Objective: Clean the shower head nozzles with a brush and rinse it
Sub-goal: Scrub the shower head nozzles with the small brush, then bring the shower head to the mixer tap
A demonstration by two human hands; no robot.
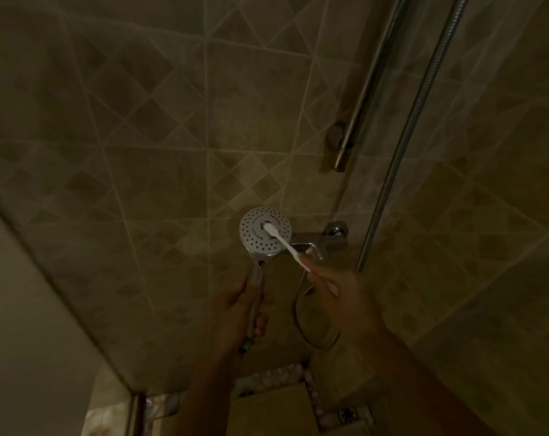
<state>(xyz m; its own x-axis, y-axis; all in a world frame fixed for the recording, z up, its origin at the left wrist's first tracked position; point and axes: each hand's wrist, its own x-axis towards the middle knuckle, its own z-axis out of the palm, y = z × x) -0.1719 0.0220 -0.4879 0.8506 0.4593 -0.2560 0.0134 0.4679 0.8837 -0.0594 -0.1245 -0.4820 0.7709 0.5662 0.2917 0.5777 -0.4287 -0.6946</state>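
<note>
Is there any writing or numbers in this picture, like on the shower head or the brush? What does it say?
No words or numbers can be read here.
Shower head: only little holes on its face, no letters.
Brush: plain white, no mark shows.
Tap: shiny metal, no label to be seen.
Dark square on the floor: some pattern, too dim and blurred to tell if it is writing.

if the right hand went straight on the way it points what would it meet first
The right hand points up-left along its white toothbrush, so it would likely meet the round silver perforated shower head first; depth is unclear.
</note>
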